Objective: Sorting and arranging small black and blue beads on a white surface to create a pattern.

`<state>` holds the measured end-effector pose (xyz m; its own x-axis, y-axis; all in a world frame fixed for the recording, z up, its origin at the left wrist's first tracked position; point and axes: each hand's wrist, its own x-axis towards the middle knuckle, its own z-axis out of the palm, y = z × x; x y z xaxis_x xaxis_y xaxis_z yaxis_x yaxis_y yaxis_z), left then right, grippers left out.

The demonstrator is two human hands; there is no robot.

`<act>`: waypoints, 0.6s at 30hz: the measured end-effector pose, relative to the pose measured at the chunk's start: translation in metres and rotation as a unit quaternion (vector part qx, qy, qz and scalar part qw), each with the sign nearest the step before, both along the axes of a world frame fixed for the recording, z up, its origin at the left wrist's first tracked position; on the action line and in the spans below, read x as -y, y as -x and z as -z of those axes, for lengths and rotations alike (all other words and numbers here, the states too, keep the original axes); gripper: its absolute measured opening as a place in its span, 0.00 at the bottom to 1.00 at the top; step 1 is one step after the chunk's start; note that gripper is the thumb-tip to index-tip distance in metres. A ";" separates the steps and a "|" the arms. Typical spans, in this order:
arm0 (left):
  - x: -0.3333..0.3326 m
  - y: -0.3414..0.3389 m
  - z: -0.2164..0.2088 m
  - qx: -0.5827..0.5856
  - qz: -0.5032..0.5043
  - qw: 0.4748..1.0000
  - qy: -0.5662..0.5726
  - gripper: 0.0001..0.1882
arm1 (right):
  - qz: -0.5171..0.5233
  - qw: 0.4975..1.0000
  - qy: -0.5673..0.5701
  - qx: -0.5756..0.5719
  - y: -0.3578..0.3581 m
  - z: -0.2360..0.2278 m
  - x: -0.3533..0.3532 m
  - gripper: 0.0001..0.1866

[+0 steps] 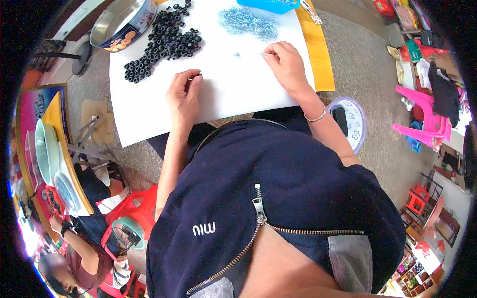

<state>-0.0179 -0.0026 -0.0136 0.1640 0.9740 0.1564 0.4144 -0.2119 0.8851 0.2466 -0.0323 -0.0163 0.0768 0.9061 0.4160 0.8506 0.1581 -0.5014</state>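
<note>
My left hand [184, 94] is closed above the white table sheet [228, 94], thumb and forefinger pinched on a small black ring-shaped piece [199, 75], mostly hidden by the fingertips. To its upper left lies a heap of similar black pieces [171, 37], round with holes in the middle. My right hand [285, 64] pinches a tiny pale, shiny piece [264, 53], too small to name. A spread of tiny clear-bluish pieces [248, 24] lies beyond it. A few more bluish bits [237, 55] sit between the two hands.
A round metal tin [121, 42] stands at the table's far left, a blue tray [273, 5] at the far edge. Beside the table are a lilac-rimmed round stool [360, 124] and a pink plastic stool [422, 116]. Another person [87, 258] works at a table lower left.
</note>
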 end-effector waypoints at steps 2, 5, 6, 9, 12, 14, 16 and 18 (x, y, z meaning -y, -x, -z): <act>-0.001 0.001 -0.003 -0.028 -0.017 0.999 -0.015 0.07 | 0.018 0.995 0.036 -0.091 0.000 -0.002 0.006 0.06; -0.008 0.010 -0.008 -0.133 -0.053 0.987 -0.068 0.08 | 0.024 0.974 0.071 -0.212 0.003 -0.005 0.010 0.07; -0.015 0.018 -0.003 -0.178 -0.062 0.977 -0.098 0.08 | 0.022 0.965 0.080 -0.249 0.004 -0.007 0.010 0.07; -0.023 0.022 -0.001 -0.196 -0.097 0.971 -0.101 0.10 | 0.003 0.941 0.106 -0.321 0.010 -0.008 0.008 0.06; -0.020 0.011 -0.005 -0.145 -0.117 0.973 -0.138 0.13 | -0.010 0.937 0.118 -0.328 0.021 -0.013 0.008 0.06; -0.010 -0.013 -0.016 -0.043 -0.046 0.994 -0.087 0.11 | -0.026 0.946 0.107 -0.305 0.028 -0.013 0.009 0.06; 0.000 -0.038 -0.019 0.042 0.047 0.997 0.036 0.09 | -0.038 0.953 0.106 -0.281 0.036 -0.014 0.013 0.06; 0.008 -0.056 -0.020 0.087 0.090 0.980 0.155 0.09 | -0.052 0.958 0.110 -0.262 0.044 -0.018 0.019 0.06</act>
